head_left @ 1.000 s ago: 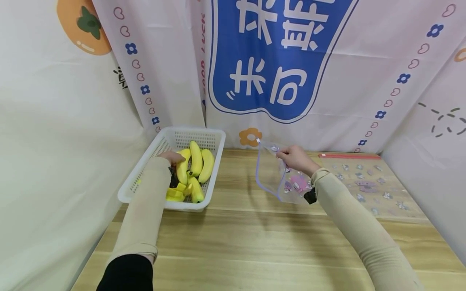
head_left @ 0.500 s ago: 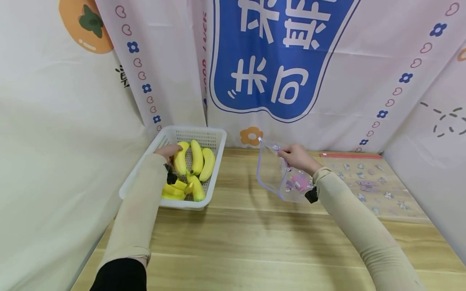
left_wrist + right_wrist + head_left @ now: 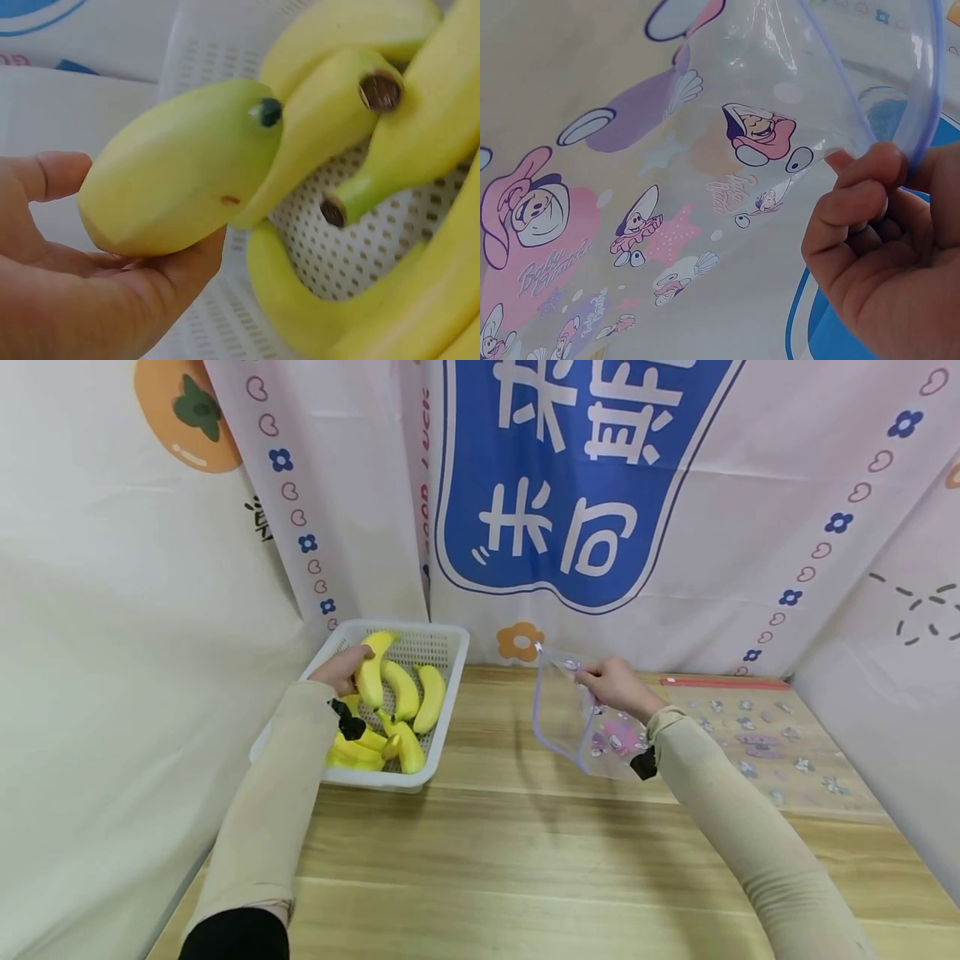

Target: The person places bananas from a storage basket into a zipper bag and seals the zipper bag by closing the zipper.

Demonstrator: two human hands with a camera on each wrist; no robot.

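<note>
My left hand (image 3: 339,670) grips a yellow banana (image 3: 372,670) over the white plastic basket (image 3: 459,660). In the left wrist view the held banana (image 3: 180,169) points its dark tip toward the camera, thumb on one side and fingers beneath. Several other bananas (image 3: 430,699) lie below it in the basket. My right hand (image 3: 621,687) pinches the edge of a clear zip bag (image 3: 562,710) with a purple rim, its mouth spread apart and facing left. Pink cartoon prints cover the bag (image 3: 667,232) in the right wrist view, where thumb and curled fingers hold the rim.
A second printed clear bag (image 3: 772,743) with a red zip strip lies flat at the table's right. The wooden table (image 3: 480,860) runs up to a printed cloth backdrop (image 3: 480,602). White cloth walls stand on both sides.
My left hand has taken hold of the banana and raised it above the others, its upper end now near the basket's back. The right hand and bag have stayed in place.
</note>
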